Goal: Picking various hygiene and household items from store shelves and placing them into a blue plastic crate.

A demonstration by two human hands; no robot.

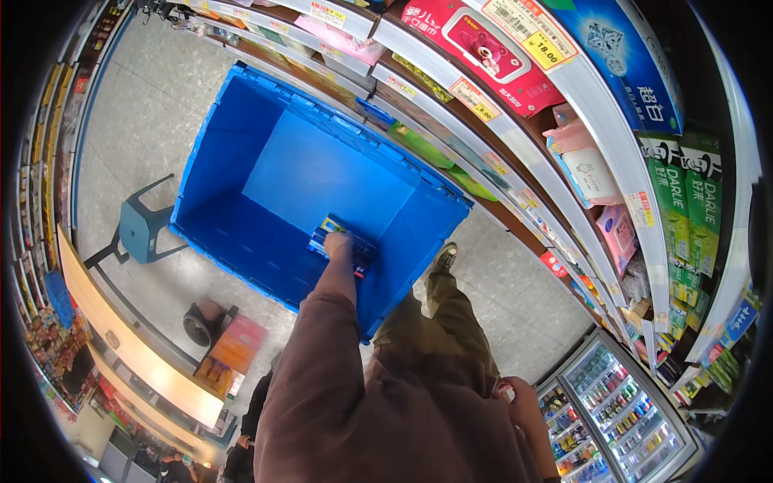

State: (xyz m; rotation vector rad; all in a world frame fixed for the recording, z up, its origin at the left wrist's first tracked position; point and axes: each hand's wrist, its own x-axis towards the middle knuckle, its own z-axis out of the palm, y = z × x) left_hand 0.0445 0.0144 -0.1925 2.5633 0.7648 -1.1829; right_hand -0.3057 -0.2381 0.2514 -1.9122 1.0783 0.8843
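Observation:
A large blue plastic crate (266, 145) stands on the floor in front of me, its top uncovered. My left arm reaches down into it. My left hand (339, 243) is closed on small narrow boxes (317, 239) in blue, white and yellow, low in the crate at its near side. The hand covers part of them, and what they contain does not show. Beside my right hip hangs my right hand (519, 396), its fingers curled in, with a small white bit showing at them. What that is I cannot make out.
Shelves (451, 105) with wipes packs and green toothpaste boxes (684, 185) curve along the right. A teal stool (145, 229) stands left of the crate. Lower left are a wooden counter (145, 346) and an orange box (239, 342); a glass-door drinks fridge (620, 402) is lower right.

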